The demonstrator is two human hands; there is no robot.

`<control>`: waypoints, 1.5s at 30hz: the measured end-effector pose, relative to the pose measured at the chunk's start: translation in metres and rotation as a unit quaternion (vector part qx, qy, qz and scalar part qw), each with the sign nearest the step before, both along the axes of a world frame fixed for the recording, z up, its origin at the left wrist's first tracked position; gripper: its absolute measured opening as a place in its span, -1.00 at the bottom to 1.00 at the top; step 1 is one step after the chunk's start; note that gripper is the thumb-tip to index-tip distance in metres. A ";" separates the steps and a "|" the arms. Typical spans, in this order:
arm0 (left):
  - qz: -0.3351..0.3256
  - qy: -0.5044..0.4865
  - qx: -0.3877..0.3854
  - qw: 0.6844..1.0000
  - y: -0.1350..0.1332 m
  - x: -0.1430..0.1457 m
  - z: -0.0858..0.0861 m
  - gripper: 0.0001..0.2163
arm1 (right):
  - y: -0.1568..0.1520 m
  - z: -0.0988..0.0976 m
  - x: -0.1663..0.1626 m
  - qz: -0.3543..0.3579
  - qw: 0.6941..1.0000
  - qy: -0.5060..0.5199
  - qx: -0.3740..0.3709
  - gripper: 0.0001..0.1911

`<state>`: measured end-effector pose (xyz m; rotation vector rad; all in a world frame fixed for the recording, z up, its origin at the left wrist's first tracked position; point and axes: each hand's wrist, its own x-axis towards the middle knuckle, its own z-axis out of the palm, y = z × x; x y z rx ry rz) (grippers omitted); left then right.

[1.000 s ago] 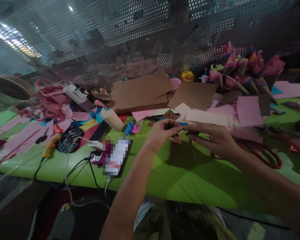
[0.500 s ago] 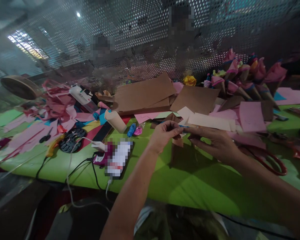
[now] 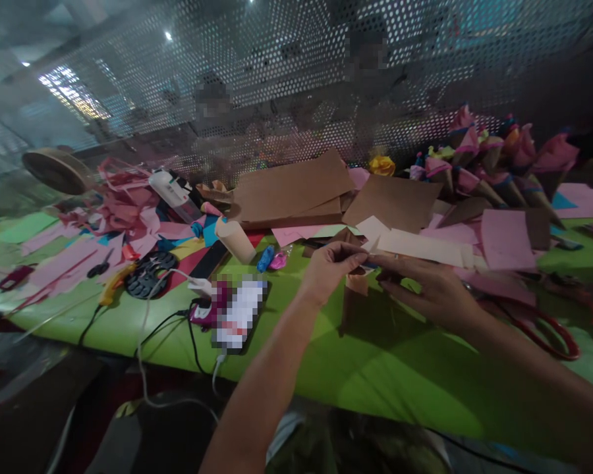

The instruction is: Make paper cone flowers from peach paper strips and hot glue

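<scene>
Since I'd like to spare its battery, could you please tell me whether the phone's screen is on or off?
On: the phone's screen looks bright and pale in this dim view, though its content is pixelated.

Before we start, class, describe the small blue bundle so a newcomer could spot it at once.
On the green table, find the pale tube left of the left hand. Just right of the tube lies the blue bundle, set apart by its colour from the pink bundle beside it.
</scene>
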<state>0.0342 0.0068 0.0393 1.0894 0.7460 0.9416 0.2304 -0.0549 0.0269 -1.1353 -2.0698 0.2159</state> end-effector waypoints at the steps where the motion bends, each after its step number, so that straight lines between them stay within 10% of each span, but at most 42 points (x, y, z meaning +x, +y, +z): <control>1: 0.000 0.001 -0.003 1.000 0.000 0.000 -0.001 -0.56 | 0.000 -0.001 0.000 -0.002 1.000 -0.003 0.000 -0.56; 31: 0.022 0.002 -0.007 1.000 0.002 0.003 -0.007 -0.57 | 0.002 -0.011 0.003 -0.051 0.995 -0.079 0.014 -0.37; 45: 0.099 0.061 0.058 0.992 0.013 -0.012 0.004 -0.87 | 0.002 -0.004 0.006 -0.128 0.987 0.095 -0.015 -0.83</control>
